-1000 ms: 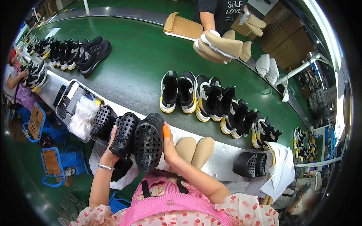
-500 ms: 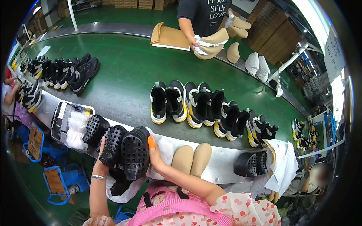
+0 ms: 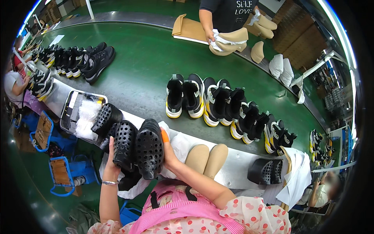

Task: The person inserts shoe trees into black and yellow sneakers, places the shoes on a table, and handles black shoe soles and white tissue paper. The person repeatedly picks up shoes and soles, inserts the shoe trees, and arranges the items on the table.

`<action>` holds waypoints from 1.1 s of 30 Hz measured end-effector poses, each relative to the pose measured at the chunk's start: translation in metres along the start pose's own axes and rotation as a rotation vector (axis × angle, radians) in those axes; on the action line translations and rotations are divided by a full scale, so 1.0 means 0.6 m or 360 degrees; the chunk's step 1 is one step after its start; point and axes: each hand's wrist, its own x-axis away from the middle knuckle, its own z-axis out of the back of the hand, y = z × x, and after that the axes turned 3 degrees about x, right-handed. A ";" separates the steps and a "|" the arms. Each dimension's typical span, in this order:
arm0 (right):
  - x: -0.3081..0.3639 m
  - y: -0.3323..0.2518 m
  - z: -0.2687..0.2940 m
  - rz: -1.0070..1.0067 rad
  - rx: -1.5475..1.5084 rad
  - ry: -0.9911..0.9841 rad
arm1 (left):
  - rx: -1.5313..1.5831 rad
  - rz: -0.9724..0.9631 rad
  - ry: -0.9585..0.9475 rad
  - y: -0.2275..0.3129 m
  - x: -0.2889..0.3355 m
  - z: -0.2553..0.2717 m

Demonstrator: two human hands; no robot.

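Beside the green belt (image 3: 136,58), the left hand (image 3: 112,163) and right hand (image 3: 168,153) press two black shoe forms (image 3: 150,146) together near the metal ledge (image 3: 242,164); uneven pressure could drop one.

The perforated black shoe forms (image 3: 150,146) look like glossy plastic; the beige forms (image 3: 214,162) appear smooth and matt. The green surface (image 3: 144,74) is smooth with a soft sheen, the ledge (image 3: 235,169) dull metal, the apron (image 3: 175,216) cloth, the stool seat (image 3: 60,171) wooden, the bracelet (image 3: 110,182) shiny metal
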 end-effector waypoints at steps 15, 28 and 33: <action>0.033 -0.043 0.010 0.0078 0.0129 0.0109 | -0.0027 0.0054 0.0036 -0.036 -0.016 0.000; 0.129 -0.144 0.051 -0.0081 -0.0106 0.0284 | -0.0065 0.0264 -0.0093 -0.128 -0.046 -0.036; 0.131 -0.188 -0.018 0.0041 -0.0186 0.0199 | -0.0182 0.0036 0.0033 -0.055 -0.008 -0.087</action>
